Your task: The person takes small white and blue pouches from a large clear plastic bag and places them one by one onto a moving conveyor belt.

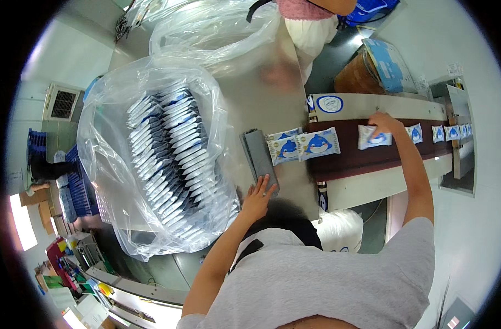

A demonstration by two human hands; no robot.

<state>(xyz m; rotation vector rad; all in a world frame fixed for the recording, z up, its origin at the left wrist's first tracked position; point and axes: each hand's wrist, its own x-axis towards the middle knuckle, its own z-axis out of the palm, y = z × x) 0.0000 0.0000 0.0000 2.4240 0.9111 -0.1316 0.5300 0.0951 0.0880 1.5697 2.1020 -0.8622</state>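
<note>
We find our right hand point(386, 124) at a white-and-blue packet point(374, 140) on the dark red belt point(365, 159); whether it pinches, we cannot tell. Our left hand point(256, 203), fingers spread, touches a grey block point(256, 154). Further left, two rows of packets point(185, 125) sit in a clear bag point(103, 145).

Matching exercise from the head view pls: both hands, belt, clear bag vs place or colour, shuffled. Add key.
Column 1
1. Left hand
2. Right hand
3. Belt
4. Clear bag

Column 2
A. Dark reddish brown
B. Around two rows of packets
C. At the near end of the grey bar
D. At a single packet

Pairs: 1-C, 2-D, 3-A, 4-B
</note>
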